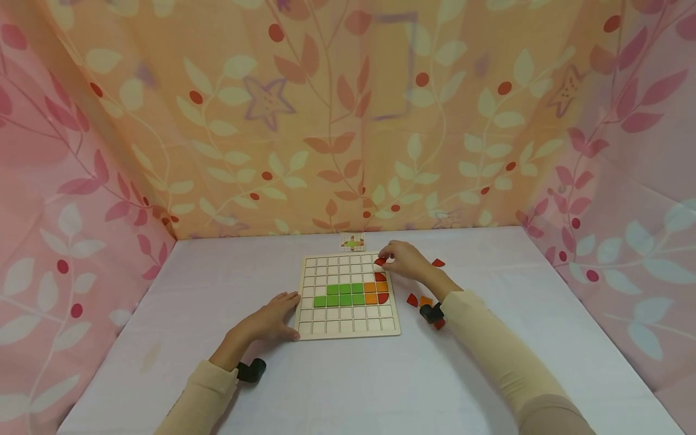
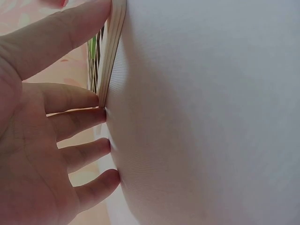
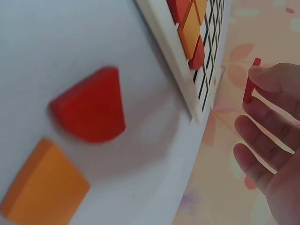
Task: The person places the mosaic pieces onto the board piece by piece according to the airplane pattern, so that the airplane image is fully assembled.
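A wooden grid board [image 1: 348, 336] lies flat on the white cloth. It carries several green square tiles [image 1: 345, 299], a few orange square tiles [image 1: 371, 298] and two red rounded tiles [image 1: 383, 298] near its right side. My left hand [image 1: 272, 317] rests at the board's left edge, fingers spread and fairly straight, thumb at the near corner; in the left wrist view the fingertips [image 2: 110, 176] touch the cloth. Thumb and forefinger of my right hand [image 1: 406, 260] pinch a red quarter-round tile [image 3: 251, 83] above the board's far right corner.
To the right of the board lie loose pieces: a red rounded tile [image 3: 91, 108], an orange square tile [image 3: 44, 185] and another red one [image 1: 438, 263] farther back. A small pattern card [image 1: 352, 241] sits behind the board. Patterned cloth walls [image 1: 348, 121] enclose the table.
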### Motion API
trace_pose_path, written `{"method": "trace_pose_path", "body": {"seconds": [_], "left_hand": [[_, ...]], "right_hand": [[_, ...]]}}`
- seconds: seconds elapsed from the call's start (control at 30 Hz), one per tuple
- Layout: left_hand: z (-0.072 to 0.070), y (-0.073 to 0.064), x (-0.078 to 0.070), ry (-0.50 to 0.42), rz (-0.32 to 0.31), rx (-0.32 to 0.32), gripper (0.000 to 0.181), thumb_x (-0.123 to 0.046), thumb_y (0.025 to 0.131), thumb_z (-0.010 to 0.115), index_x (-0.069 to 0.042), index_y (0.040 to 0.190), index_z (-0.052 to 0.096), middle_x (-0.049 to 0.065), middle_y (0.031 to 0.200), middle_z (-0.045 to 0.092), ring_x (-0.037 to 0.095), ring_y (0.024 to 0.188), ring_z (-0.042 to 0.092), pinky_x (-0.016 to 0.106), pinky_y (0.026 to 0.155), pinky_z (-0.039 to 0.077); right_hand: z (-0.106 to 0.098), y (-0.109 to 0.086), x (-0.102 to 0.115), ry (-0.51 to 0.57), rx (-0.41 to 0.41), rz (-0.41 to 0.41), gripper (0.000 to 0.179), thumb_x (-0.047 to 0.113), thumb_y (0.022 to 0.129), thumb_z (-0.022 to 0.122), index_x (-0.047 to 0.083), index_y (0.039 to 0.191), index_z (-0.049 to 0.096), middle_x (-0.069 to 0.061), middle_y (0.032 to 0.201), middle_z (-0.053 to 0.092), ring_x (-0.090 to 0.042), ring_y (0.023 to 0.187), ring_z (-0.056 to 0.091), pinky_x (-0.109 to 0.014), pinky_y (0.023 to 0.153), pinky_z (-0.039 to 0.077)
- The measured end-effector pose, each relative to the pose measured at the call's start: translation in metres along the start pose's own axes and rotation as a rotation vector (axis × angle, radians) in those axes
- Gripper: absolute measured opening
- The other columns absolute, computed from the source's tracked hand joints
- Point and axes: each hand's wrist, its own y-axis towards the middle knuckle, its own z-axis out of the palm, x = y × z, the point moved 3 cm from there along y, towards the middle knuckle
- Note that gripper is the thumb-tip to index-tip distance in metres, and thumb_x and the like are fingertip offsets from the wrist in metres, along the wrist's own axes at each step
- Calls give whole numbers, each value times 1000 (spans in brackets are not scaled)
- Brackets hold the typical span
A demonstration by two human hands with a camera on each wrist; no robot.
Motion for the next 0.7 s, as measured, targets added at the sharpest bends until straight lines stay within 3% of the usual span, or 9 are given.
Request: {"method": "trace_pose_path", "body": {"seconds": [0.33,0.7], "left_hand": [[2,1,3,7,-4,-2,91,-22,76,82,2,149,34,20,158,29,43,148,19,60,117,22],[3,2,4,13,0,0,91,-22,76,82,3,149,33,19,159,28,43,148,19,60,117,22]], "right_hand": [[13,14,21,57,28,-1,24,16,87,72,7,109,73,-6,101,67,-22,92,59,-39,90,51],[30,26,45,49,60,-77,23,15,87,73,6,108,74,-7,103,72,-24,101,62,-41,98,49]]}}
